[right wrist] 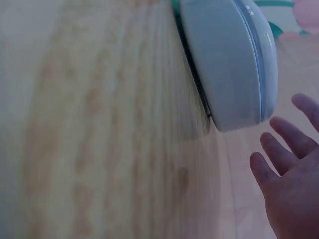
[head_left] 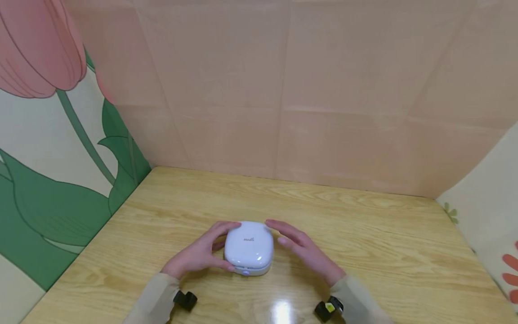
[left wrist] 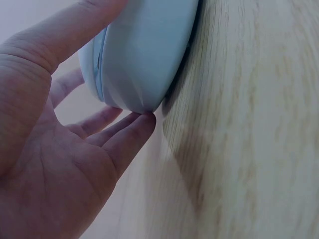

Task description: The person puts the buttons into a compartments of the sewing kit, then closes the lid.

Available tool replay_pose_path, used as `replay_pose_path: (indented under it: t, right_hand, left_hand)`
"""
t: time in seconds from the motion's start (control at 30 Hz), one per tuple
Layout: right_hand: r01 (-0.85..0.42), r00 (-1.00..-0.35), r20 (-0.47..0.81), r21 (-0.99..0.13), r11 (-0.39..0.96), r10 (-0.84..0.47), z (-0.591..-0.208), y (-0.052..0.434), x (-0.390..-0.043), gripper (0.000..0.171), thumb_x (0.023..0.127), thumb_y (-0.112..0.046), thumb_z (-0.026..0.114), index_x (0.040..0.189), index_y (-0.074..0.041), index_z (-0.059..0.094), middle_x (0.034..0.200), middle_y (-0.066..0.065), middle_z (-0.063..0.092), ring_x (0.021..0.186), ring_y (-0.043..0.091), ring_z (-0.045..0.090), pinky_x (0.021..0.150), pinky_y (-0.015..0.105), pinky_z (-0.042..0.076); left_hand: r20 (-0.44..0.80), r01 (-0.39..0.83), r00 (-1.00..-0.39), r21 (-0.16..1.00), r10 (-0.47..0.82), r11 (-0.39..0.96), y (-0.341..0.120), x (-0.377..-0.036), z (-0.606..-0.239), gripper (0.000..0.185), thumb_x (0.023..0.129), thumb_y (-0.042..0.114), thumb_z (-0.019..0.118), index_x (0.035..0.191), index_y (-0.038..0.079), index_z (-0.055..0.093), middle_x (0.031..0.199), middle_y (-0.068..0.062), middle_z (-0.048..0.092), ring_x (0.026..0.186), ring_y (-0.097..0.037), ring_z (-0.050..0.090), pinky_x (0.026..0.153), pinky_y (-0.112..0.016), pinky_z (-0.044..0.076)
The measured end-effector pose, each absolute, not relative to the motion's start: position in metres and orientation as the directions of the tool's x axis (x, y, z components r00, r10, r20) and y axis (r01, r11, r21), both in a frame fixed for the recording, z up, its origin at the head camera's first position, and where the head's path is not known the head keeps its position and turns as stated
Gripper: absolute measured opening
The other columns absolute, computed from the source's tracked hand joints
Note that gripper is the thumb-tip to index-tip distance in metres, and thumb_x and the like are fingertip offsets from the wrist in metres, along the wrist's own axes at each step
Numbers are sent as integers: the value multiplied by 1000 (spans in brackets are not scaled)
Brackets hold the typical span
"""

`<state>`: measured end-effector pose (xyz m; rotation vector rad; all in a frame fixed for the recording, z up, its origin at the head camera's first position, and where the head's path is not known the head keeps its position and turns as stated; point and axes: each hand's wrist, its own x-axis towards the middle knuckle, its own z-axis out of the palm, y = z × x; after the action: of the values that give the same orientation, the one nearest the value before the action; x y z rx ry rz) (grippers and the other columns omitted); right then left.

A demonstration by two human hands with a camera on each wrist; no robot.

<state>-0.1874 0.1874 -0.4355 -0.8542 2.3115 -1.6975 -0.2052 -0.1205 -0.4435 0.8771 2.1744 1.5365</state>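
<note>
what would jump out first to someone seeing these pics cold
First the white rounded case, lid shut, lying near the front middle of the wooden table. The left hand cups its left side, fingertips on the case, while the right hand hovers open just off its right side. Next, the big pink tulip mural on the left wall.

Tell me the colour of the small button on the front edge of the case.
Pale purple, on the white case; the button shows best in the head view.
</note>
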Motion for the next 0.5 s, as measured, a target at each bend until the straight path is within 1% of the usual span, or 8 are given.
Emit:
replay_pose_path:
  t: [0.03, 0.1, 0.2, 0.27, 0.33, 0.4, 0.5]
  right_hand:
    - [-401, -814, 240, -891, 213, -530, -435, 185, -185, 42, 101, -14, 47, 142, -17, 47, 149, 1, 37, 138, 29, 27, 108, 66, 19]
    - [-473, -787, 280, -846, 246, -550, -432, 182, -181, 45, 98, -13, 54, 143, -16, 46, 151, 4, 35, 138, 31, 27, 106, 67, 22]
    - [-559, -747, 303, -768, 314, -592, -428, 178, -175, 50, 96, -20, 59, 143, -16, 45, 152, 7, 31, 138, 31, 28, 106, 64, 25]
    - [-593, -732, 291, -717, 366, -616, -426, 175, -172, 52, 95, -28, 60, 144, -18, 44, 153, 7, 30, 139, 30, 26, 108, 61, 26]
    - [-630, -714, 285, -662, 407, -640, -425, 173, -170, 55, 94, -34, 60, 144, -18, 44, 153, 8, 29, 140, 30, 25, 108, 58, 27]
    - [-660, -695, 283, -616, 430, -660, -424, 172, -168, 57, 93, -36, 62, 144, -18, 44, 153, 8, 29, 140, 30, 24, 109, 56, 28]
    - [-710, -665, 296, -536, 457, -686, -421, 169, -165, 59, 91, -36, 65, 143, -18, 45, 153, 7, 31, 139, 30, 26, 108, 54, 31]
  left_hand:
    - [82, 298, -752, 928, 655, 226, -120, -205, -443, 95, 67, 18, 87, 146, 23, 36, 145, 2, 30, 135, -24, 32, 109, -39, 34]
    - [76, 310, -756, 917, 651, 253, -120, -204, -442, 95, 67, 20, 87, 147, 24, 36, 145, 2, 29, 135, -23, 32, 109, -38, 34]
    - [56, 353, -769, 868, 636, 350, -118, -201, -438, 97, 67, 29, 87, 148, 29, 34, 146, 1, 28, 134, -22, 32, 111, -42, 31]
    - [40, 388, -777, 816, 628, 428, -116, -198, -435, 98, 67, 36, 86, 149, 31, 32, 149, -1, 25, 135, -24, 30, 111, -46, 30]
    - [30, 422, -784, 759, 620, 497, -113, -194, -432, 100, 68, 43, 84, 150, 33, 29, 153, -4, 20, 136, -28, 28, 110, -49, 30]
    - [25, 443, -785, 720, 619, 534, -110, -191, -428, 100, 69, 45, 83, 151, 31, 27, 157, -5, 14, 138, -31, 24, 109, -52, 31]
    - [24, 462, -788, 682, 615, 567, -106, -186, -425, 99, 71, 50, 80, 151, 31, 26, 159, 1, 5, 139, -31, 21, 108, -51, 33]
